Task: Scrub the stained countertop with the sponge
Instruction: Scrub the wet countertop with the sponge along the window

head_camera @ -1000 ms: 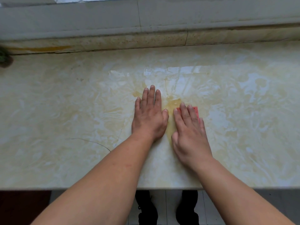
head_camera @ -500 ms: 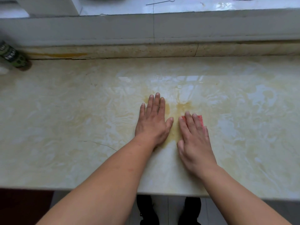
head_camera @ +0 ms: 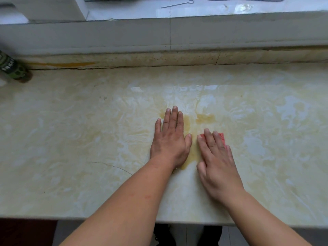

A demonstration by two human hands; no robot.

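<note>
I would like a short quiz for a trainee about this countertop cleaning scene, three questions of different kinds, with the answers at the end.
1. True or false: the left hand lies flat on the countertop and holds nothing.
2. Multiple choice: where is the red sponge? A) under the fingers of the right hand; B) beside the green bottle; C) on the window ledge.
3. Short answer: where is the yellowish stain darkest?

Key:
1. True.
2. A.
3. Between the two hands and just beyond their fingertips.
</note>
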